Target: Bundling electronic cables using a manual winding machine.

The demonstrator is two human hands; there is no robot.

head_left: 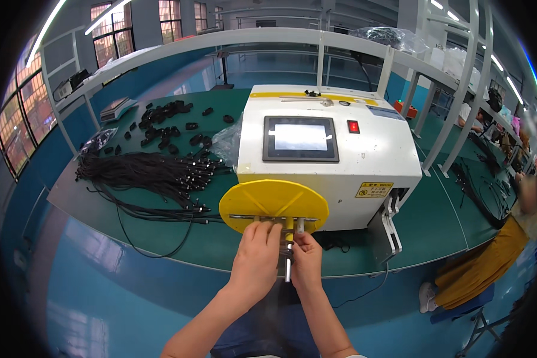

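Observation:
A yellow disc (pixel 274 194) with a slotted metal bar across it is mounted on the front of a white winding machine (pixel 340 197). Short pegs stick out of it, among them a yellow peg (pixel 289 230) and a silver rod (pixel 288 271) pointing toward me. Black cable (pixel 284 255) shows in the gap between my hands. My left hand (pixel 258 256) is closed, its fingers curled in at the disc's lower edge; what they grip is hidden. Closed against the cable by the pegs is my right hand (pixel 307 259), fingertips partly hidden.
Left of the machine, a large bundle of black cables (pixel 143 173) lies on the green table (pixel 221 104). Behind it are scattered black coiled pieces (pixel 161 119). The machine carries a lit screen (pixel 301 138) and a red switch (pixel 354 126). Another person's mustard garment (pixel 483 256) shows at right.

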